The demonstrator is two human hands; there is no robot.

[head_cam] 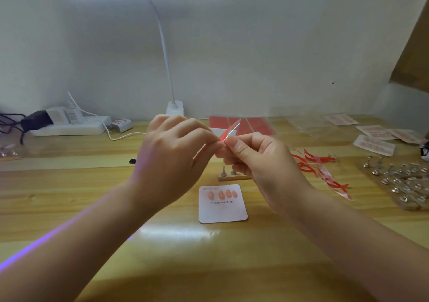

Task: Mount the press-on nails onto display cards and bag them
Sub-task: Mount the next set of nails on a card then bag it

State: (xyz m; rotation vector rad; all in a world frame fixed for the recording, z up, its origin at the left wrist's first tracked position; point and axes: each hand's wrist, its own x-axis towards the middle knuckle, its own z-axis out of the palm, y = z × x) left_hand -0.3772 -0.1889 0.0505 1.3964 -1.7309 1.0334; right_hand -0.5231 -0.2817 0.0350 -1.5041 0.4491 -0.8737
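Then: both hands, left point(171, 155) and right point(253, 160), pinched a red strip point(231, 131) above the card point(222, 211), long axis slanting up-right.

Bare table point(162, 267) before display card point(222, 211).

This looks like a small home craft workplace for nail art. A wooden worktop point(69, 185) stands against a plain white wall, with a desk lamp point(171, 74), a power strip point(69, 127), red adhesive sheets point(250, 125) and many metal nail stands point(404, 181).
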